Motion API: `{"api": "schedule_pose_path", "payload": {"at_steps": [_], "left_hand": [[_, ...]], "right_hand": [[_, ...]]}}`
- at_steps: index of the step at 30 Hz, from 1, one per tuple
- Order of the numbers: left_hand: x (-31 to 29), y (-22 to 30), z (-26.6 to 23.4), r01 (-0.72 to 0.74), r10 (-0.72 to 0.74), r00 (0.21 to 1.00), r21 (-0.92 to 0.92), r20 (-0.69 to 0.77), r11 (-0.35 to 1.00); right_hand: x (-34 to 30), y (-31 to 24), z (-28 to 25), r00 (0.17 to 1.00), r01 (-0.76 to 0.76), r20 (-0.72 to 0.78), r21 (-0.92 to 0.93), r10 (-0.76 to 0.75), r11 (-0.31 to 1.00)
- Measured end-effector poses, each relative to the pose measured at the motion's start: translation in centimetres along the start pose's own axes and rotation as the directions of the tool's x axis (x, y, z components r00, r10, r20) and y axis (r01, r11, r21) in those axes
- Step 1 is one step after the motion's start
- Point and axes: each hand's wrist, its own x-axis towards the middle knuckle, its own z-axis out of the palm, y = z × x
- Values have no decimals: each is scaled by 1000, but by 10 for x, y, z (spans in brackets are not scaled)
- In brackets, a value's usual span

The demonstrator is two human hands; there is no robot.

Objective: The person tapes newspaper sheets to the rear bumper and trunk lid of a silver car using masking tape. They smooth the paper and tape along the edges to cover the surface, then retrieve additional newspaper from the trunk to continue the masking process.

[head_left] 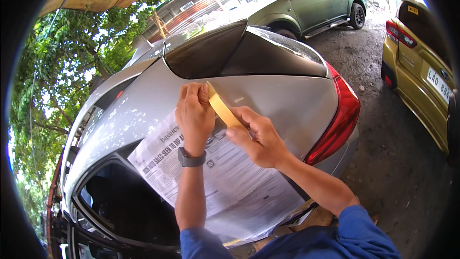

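With the left hand (pixel 195 115) flat on the newspaper (pixel 215 177) and the right hand (pixel 256 136) clamped on the tape roll (pixel 223 109), slack risks wrinkled, misaligned tape.

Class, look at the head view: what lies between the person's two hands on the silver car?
A yellow tape roll spans the gap: the left hand presses its upper end, the right hand holds its lower end. Under it lie newspaper and the car.
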Motion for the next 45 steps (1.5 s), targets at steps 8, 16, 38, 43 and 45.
{"api": "schedule_pose_path", "payload": {"at_steps": [8, 16, 38, 43, 45], "left_hand": [[4, 3, 3, -95, 93, 995, 185, 21, 978], [3, 4, 9, -77, 85, 996, 267, -21, 961], [8, 5, 7, -77, 136, 984, 417, -113, 906], [9, -17, 4, -506, 519, 855, 239, 8, 829], [4, -24, 0, -490, 473, 871, 186, 129, 852]], "right_hand": [[-13, -28, -9, 998, -19, -63, -238, 4, 971], [2, -24, -21, 989, -98, 90, -174, 115, 980], [11, -13, -23, 989, -128, 50, -131, 136, 983], [12, -7, -25, 974, -226, 14, -50, 227, 973], [10, -6, -30, 950, -302, 64, -57, 305, 952]]}}
